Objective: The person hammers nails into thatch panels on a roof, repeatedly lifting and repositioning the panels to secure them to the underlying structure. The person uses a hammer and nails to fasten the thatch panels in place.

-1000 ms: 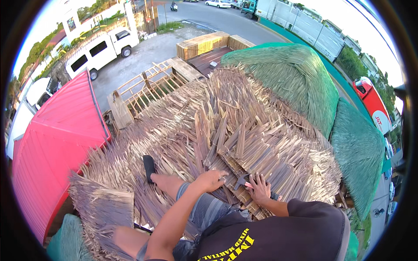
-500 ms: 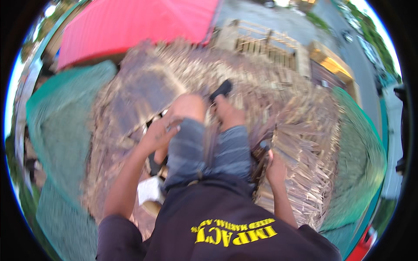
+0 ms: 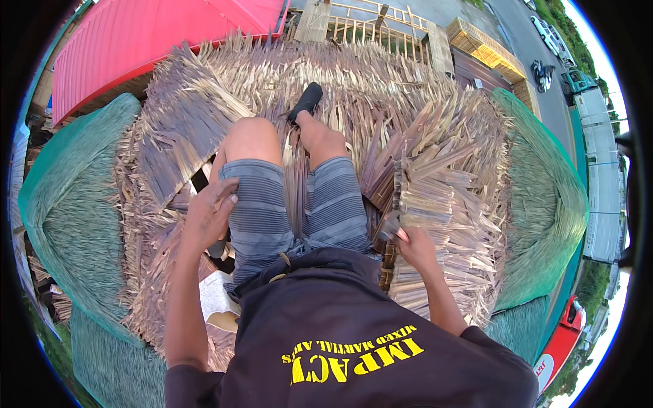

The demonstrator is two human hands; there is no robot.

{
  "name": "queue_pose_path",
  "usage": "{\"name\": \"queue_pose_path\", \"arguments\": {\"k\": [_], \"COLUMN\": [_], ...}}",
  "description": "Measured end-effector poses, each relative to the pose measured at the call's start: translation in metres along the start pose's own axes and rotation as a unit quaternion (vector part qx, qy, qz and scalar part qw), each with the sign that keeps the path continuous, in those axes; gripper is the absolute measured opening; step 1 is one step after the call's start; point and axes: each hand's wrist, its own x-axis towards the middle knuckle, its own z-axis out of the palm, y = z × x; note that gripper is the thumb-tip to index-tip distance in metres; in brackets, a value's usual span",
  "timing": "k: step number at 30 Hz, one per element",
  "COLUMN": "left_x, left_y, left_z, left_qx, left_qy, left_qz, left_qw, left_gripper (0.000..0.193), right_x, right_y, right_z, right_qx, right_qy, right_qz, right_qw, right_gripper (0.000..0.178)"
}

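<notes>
My left hand [image 3: 207, 214] is beside my left thigh, its fingers loosely bent and apart, with nothing visible in them. My right hand [image 3: 416, 248] is closed near my right hip around what looks like a hammer [image 3: 390, 226]; its dark metal head shows and most of its handle is hidden. Close to that hand lies a dry palm-leaf thatch panel [image 3: 442, 214], its stitched spine edge facing my shorts. I sit on a roof of brown thatch [image 3: 306, 64], left knee bent, right leg stretched out with a black shoe [image 3: 308, 100]. Another thatch panel [image 3: 170, 153] lies at left.
Green netting [image 3: 78, 204] covers the thatch at left, and more netting [image 3: 544, 211] at right. Dark gaps open beside my left leg, near a white object [image 3: 218, 299]. Beyond the roof stand a red metal roof [image 3: 163, 44], a bamboo frame [image 3: 374, 27] and a road with vehicles.
The view has shifted and sharpened, so the roof and my legs appear further left. My left hand stays by my thigh; the hammer stays in my right hand, its head now turned differently.
</notes>
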Motion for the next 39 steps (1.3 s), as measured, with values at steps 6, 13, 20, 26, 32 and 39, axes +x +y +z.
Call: {"name": "queue_pose_path", "arguments": {"k": [6,13,20,26,32,39], "left_x": [-0.001,0.014,0.032,0.022,-0.084,-0.265], "left_y": [0.017,0.024,0.044,0.053,0.034,0.015], "left_z": [0.008,0.032,0.056,0.058,-0.022,-0.013], "left_qx": [-0.010,0.096,0.197,0.138,0.078,-0.154], "left_qy": [-0.019,-0.008,-0.028,-0.034,-0.062,-0.093], "left_qz": [-0.041,0.025,0.129,0.162,-0.145,-0.435], "left_qw": [0.999,0.995,0.971,0.976,0.984,0.882], "left_gripper": [0.037,0.033,0.032,0.024,0.015,0.026], "right_x": [0.006,0.007,0.010,0.008,0.017,-0.008], "right_y": [-0.019,0.000,-0.004,-0.085,-0.244,-0.336], "right_z": [0.007,0.043,0.043,0.012,-0.021,0.046], "right_qx": [0.003,0.018,-0.026,0.062,0.031,-0.029], "right_qy": [-0.018,0.083,0.063,0.059,-0.073,-0.271], "right_qz": [-0.089,-0.193,-0.343,-0.271,-0.514,-0.582], "right_qw": [0.996,0.977,0.937,0.959,0.854,0.766], "right_gripper": [0.024,0.022,0.035,0.036,0.027,0.024]}}
